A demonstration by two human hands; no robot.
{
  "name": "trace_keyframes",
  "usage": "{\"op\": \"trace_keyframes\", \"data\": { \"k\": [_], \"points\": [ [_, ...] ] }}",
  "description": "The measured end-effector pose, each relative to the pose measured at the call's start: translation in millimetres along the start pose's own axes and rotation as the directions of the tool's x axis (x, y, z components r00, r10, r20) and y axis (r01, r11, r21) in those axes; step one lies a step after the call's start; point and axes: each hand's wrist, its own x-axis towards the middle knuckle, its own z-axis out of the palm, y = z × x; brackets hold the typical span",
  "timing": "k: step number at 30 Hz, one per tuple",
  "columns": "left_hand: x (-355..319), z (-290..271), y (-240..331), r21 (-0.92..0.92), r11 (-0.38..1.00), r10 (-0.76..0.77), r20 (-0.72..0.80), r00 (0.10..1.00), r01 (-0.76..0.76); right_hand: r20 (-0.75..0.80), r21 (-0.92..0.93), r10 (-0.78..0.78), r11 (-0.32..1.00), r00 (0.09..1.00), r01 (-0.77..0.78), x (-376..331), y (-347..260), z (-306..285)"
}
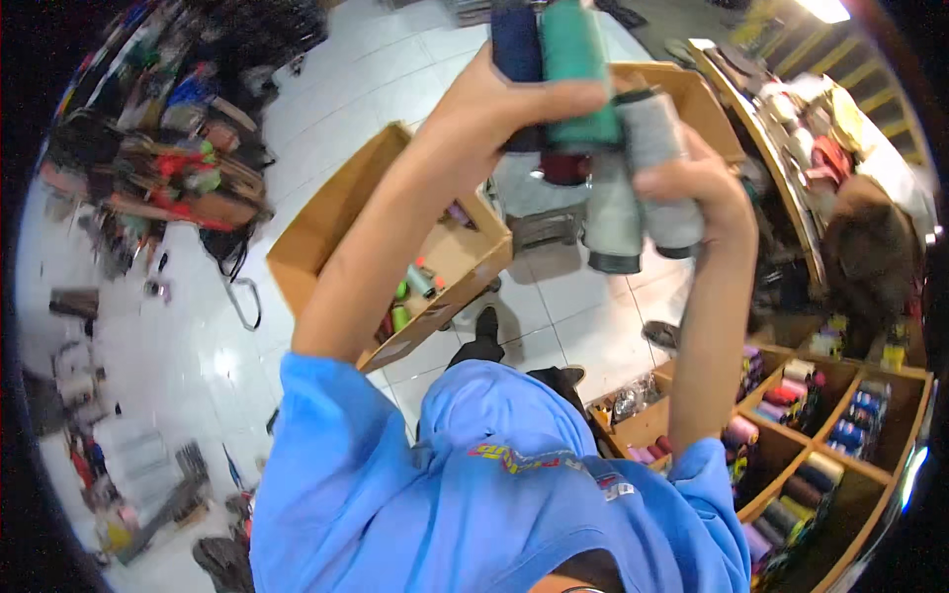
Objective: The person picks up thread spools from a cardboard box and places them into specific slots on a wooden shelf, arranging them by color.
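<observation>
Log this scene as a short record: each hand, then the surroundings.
Left hand: raised, gripping a navy spool and a green spool
Right hand: raised, thumb across a grey spool
Between hands: dark red spool and pale spool; which hand supports them is unclear
Left side: open cardboard box, spools inside
Lower right: wooden rack, spools sorted into compartments
Floor: white tiles

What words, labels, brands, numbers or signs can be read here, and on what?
Blue shirt: coloured lettering, partly broken up by folds; I won't copy printed words.
Held thread spools: blurred; no readable text.
Cardboard box: no readable text.
Rack spools: too small to read any labels.
</observation>
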Motion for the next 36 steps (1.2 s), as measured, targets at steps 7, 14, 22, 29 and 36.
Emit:
{"op": "trace_keyframes", "data": {
  "k": [7, 14, 22, 29, 36],
  "points": [
    [-14, 61, -101, -0.211, 0.891, -0.375, 0.159, 0.913, 0.402, -0.177, 0.123, 0.247, 0.966, 0.953, -0.227, -82, 55, -40],
    [-26, 162, -181, -0.186, 0.745, -0.573, 0.314, 0.757, 0.64, -0.399, 0.044, 0.262, 0.963, 0.879, -0.267, -186, 70, -87],
    [-27, 215, -279, -0.158, 0.56, -0.727, 0.376, 0.574, 0.813, -0.566, 0.188, 0.226, 0.972, 0.793, -0.143, -245, 153, -132],
    [-45, 214, -431, 0.012, 0.365, -0.82, 0.479, 0.315, 0.931, -0.848, 0.482, 0.408, 0.86, 0.339, 0.168, -303, 295, -125],
    [-118, 192, -570, 0.096, 0.059, -0.865, 0.502, 0.003, 0.994, -0.742, 0.252, 0.156, 0.966, -0.652, -0.056, -389, 474, -157]
  ]
}}
